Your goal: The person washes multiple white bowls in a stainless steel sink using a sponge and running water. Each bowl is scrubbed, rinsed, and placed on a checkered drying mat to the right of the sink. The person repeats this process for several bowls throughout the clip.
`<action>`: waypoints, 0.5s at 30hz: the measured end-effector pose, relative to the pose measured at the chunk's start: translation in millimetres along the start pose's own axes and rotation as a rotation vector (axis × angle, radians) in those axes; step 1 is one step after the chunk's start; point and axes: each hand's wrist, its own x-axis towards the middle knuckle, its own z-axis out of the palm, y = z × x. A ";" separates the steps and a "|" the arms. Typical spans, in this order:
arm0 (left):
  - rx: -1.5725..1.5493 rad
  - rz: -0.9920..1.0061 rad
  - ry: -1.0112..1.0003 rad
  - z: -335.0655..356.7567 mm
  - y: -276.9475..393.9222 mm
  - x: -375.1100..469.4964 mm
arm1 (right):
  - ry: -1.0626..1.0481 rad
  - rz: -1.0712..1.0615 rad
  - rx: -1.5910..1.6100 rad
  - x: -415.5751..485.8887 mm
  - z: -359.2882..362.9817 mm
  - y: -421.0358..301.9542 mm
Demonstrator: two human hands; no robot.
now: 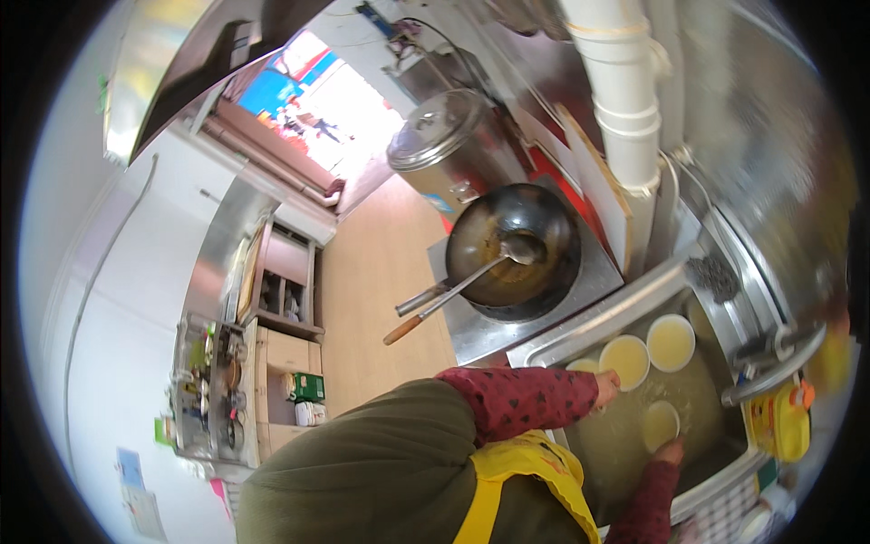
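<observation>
A stainless steel sink (pixel 615 309) holds cloudy, yellowish water. My left hand (pixel 607 389) is at the near rim of a white round bowl (pixel 624 362), its fingers curled against the edge. Beside that bowl, another white bowl (pixel 671 343) sits in the water, full of yellowish liquid. Part of a third bowl (pixel 582 366) shows behind my left hand and sleeve. Lower in the sink, my right hand (pixel 669 452) grips the rim of a tilted, partly submerged bowl (pixel 660 426). Fingers below the rim are hidden.
A wok (pixel 513 251) with a wooden-handled ladle (pixel 435 306) sits on the stove, beside a large lidded steel pot (pixel 442 136). A faucet (pixel 775 370) reaches over the sink rim. A scouring pad (pixel 711 277) and a yellow bottle (pixel 781 421) stand at the sink's edges.
</observation>
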 end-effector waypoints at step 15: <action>1.000 1.138 -0.081 94.7 31.3 -21.4 | -0.596 0.316 1.121 -93.7 -12.5 -59.6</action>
